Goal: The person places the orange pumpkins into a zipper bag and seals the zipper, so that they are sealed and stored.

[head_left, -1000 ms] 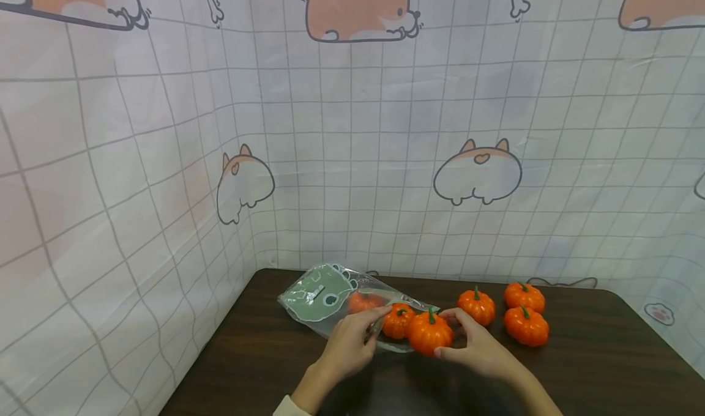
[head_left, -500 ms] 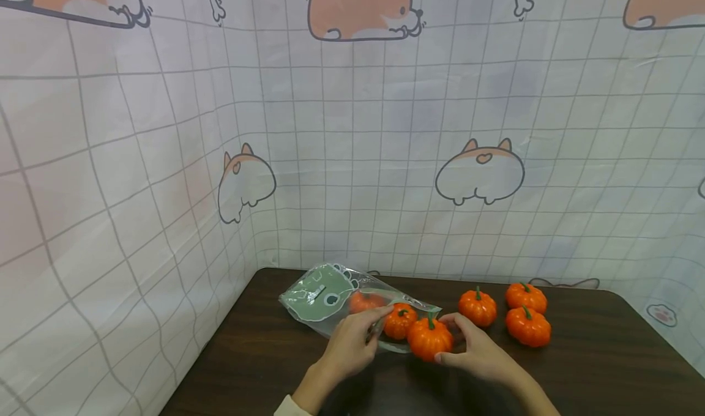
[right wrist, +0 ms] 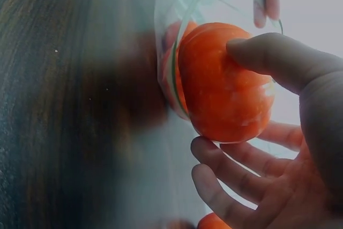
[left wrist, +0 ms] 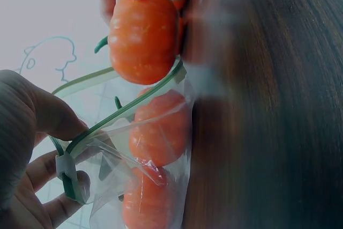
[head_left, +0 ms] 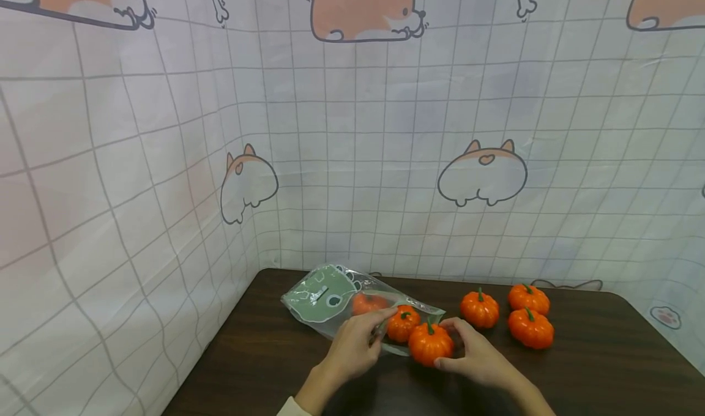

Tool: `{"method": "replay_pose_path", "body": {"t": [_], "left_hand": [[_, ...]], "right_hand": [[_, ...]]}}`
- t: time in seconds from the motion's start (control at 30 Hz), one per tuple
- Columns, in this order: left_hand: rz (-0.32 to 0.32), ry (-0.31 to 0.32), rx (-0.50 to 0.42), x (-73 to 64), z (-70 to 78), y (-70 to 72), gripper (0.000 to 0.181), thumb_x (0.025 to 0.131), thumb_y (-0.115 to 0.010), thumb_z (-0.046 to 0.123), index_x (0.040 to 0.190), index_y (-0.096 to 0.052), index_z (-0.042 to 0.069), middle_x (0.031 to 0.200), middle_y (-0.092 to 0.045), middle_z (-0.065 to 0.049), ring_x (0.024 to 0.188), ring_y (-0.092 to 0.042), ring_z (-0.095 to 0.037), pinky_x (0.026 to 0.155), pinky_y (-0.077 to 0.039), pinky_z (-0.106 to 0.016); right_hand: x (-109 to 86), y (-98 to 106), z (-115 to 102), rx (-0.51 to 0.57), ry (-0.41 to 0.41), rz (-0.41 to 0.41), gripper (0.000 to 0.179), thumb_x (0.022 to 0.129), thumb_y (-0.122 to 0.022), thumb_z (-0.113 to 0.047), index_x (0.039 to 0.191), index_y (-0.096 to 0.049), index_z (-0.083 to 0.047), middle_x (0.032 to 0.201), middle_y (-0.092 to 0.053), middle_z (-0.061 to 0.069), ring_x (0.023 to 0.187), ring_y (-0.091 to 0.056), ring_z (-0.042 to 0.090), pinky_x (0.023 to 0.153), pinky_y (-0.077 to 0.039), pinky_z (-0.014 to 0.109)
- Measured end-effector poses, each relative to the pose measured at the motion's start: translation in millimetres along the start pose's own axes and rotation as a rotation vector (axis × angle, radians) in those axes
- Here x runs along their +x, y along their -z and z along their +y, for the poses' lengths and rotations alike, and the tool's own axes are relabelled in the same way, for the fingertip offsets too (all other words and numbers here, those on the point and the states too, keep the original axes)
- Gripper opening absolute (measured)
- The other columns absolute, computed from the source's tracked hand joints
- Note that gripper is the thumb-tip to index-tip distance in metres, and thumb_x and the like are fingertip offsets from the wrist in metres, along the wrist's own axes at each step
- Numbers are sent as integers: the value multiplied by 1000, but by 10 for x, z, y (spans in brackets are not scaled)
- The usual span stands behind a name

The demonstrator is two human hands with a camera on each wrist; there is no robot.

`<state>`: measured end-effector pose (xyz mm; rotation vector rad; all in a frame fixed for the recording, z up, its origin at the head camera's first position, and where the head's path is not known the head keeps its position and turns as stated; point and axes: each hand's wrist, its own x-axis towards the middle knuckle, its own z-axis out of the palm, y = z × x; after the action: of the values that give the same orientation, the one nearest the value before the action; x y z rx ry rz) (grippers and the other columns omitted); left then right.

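A: Head view?
B: Left hand (head_left: pixel 352 347) is gripping the clear bag (head_left: pixel 319 297) by its mouth. Right hand (head_left: pixel 478 353) is holding a pumpkin (head_left: pixel 431 345) just at the opening.
A: Count?
B: Two are sitting inside: back pumpkin (head_left: pixel 369 304), front pumpkin (head_left: pixel 403 324). Three are lying on the table (head_left: pixel 242 361), off to the right: lone pumpkin (head_left: pixel 480 310), far pumpkin (head_left: pixel 529 300), near pumpkin (head_left: pixel 532 329).
A: Progress?
B: My read: about halfway. Two in, one at the mouth, three out. Which way it's going, can't tell.
A: Left wrist?
B: Thumb is pressing the green rim (left wrist: pixel 120 111), fingers are showing beyond it around the slider (left wrist: pixel 64 164). Held one is hanging just outside, so the bag is standing unsealed.
A: Right wrist?
B: Thumb is clamping one side of the held one, fingers are curving under the opposite side, spaced apart. Can't tell if every fingertip is touching.
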<state>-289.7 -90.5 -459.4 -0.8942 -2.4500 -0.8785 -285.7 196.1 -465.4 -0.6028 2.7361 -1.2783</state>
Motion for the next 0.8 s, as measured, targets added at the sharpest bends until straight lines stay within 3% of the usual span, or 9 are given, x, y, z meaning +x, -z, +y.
{"method": "replay_pose_path", "body": {"t": [0.43,0.6,0.67,0.8], "left_hand": [[-16,0,7,8,41,-35,62,81,-69,-5,139,-65,18,125,-73,3,59,-37,3,51,-32,-13],[-34,12,-7,0,44,-59,66,81,-68,-6,141,-63,22,102,-74,0,56,-34,4,49,-31,-14],[-36,16,-19,-2,45,-68,66,82,-68,-6,141,-63,24,100,-73,0,55,-34,3,49,-30,-14],[-28,7,-31,-6,45,-76,63,84,-69,-5,140,-64,24,113,-75,1,58,-37,2,52,-32,-14]], "right_hand": [[4,-64,14,-43,9,31,70,82,-84,-38,136,-52,-5,138,-57,19,114,-62,29,85,-54,33],[9,-90,35,-53,5,53,71,82,-85,-38,135,-51,-6,137,-56,21,114,-61,29,86,-54,38],[14,-103,40,-44,1,55,72,82,-85,-37,136,-50,-5,137,-56,22,106,-61,25,83,-53,35],[21,-124,34,-6,-11,52,75,82,-85,-34,137,-45,-2,135,-54,24,81,-57,15,69,-49,26]]}}
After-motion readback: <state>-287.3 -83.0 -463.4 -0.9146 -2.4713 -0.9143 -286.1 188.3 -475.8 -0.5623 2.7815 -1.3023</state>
